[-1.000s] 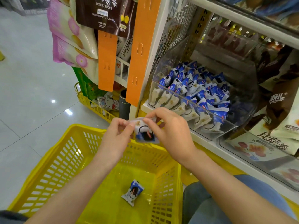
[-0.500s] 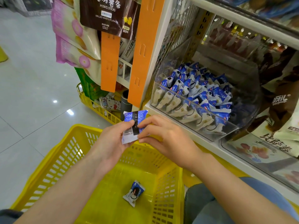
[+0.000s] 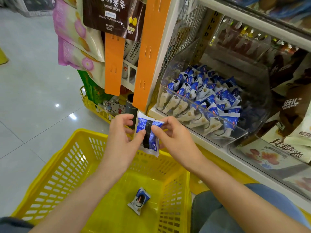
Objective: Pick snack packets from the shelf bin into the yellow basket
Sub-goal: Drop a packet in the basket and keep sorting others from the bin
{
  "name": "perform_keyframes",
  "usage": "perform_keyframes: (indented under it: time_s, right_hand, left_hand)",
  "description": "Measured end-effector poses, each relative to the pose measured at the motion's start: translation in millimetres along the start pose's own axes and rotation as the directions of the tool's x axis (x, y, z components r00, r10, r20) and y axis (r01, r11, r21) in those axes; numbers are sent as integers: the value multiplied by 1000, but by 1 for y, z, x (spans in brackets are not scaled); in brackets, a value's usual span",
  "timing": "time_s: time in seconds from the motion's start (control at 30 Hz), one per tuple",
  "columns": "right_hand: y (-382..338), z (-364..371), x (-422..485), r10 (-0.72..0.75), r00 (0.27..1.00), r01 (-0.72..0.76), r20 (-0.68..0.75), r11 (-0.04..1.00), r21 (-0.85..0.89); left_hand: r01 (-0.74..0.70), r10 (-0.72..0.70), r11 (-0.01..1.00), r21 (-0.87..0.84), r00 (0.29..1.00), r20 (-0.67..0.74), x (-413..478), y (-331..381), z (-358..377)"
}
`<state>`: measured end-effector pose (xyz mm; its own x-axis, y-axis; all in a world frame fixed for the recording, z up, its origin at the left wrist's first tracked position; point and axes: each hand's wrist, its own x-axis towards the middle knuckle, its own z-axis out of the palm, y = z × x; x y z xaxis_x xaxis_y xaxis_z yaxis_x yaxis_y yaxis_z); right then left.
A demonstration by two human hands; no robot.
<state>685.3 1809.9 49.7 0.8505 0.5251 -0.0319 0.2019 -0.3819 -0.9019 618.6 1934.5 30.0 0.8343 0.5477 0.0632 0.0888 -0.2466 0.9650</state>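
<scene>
The person holds one snack packet (image 3: 148,135) between both hands, and it hangs above the far rim of the yellow basket (image 3: 55,165), which stands just below the hands. The left hand (image 3: 122,132) pinches the packet at its left edge with the thumb on the front, and the other fingers are loosely spread. The right hand (image 3: 175,138) pinches the upper right part between thumb and forefinger. I think the packet is held flat and with its printed side up so that the person can look at it before letting it fall. Below the wrists one second packet (image 3: 139,200) already lies on the basket floor. So I count two packets out: one in the hands, one in the basket. To the right of the right hand, a little higher, is the clear shelf bin (image 3: 259,115), full of the same blue and white packets, too many to count.
</scene>
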Motion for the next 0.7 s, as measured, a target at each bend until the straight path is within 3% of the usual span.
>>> perform_keyframes:
  time_s: [0.1, 0.4, 0.7]
  right_hand:
    - [2, 6, -3, 49, 999, -49, 8, 997, 54]
    - [3, 9, -5, 124, 992, -125, 15, 988, 94]
    - [-3, 8, -15, -31, 999, 32, 4, 999, -33]
  left_hand:
    - [-138, 136, 978, 154, 990, 25, -3, -4, 0]
    - [-254, 226, 941, 223, 964, 141, -3, -11, -2]
    - [-283, 245, 944, 167, 945, 218, -5, -10, -2]
